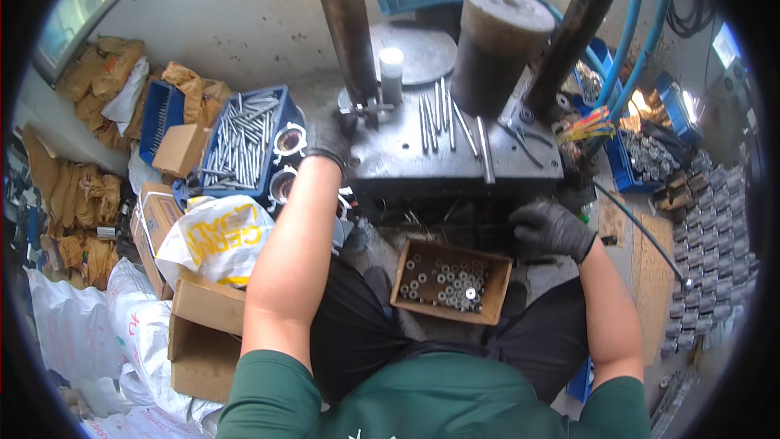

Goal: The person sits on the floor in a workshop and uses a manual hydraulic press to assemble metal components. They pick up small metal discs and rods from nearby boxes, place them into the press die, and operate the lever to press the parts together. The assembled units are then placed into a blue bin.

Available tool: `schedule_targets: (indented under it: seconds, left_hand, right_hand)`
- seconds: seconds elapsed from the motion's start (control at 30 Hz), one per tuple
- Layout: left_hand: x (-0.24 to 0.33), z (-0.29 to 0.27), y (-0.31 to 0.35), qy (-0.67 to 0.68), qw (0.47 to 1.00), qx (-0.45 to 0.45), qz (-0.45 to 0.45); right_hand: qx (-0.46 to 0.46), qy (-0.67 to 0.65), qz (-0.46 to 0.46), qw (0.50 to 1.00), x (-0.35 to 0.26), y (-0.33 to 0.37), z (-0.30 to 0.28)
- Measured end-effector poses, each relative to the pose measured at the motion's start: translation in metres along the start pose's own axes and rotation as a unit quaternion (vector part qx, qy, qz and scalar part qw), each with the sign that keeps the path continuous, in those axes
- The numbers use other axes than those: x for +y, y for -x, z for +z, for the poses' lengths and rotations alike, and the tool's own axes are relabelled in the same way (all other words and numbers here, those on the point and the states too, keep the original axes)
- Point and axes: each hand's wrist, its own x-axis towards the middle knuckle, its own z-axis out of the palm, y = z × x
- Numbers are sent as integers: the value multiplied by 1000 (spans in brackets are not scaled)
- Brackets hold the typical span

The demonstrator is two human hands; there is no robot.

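My left hand [327, 136], in a dark glove, is at the left edge of the metal press table [382, 158]. Close to its fingers lies a small metal fitting [374, 109], beside an upright pale cylinder [391, 75]. The fingers are dark and blurred, so their grip is unclear. Off the table's front right corner, my gloved right hand [555, 228] is curled closed; whatever may be inside it is hidden. Several thin metal rods [437, 118] lie on the table, with a thicker rod [486, 150] and pliers [524, 140] to their right.
Between my knees stands a box [404, 297] of small metal rings. A blue bin [284, 102] of metal pins stands left, near an open cardboard box [199, 354] and white sacks [138, 317]. Dark columns [345, 24] and a heavy cylinder [491, 57] rise behind; stacked metal parts [711, 252] fill the right.
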Motion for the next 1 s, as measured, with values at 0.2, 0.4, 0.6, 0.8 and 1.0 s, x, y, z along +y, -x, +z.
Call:
schedule_targets:
  seconds: [0.2,0.4,0.6,0.8,1.0]
  left_hand:
    - [51,52,90,77,983,129,105]
    - [38,99,146,-43,980,-173,84]
    - [36,119,160,-187,933,-246,184]
    - [37,117,170,-194,924,-282,171]
    - [36,125,174,-226,919,-272,172]
  right_hand:
    - [-155,-36,63,985,1,4,65]
    - [-451,104,37,886,16,8,165]
    - [-414,55,81,905,32,2,289]
    - [-403,3,191,895,35,-6,396]
    - [-416,29,177,892,74,1,474]
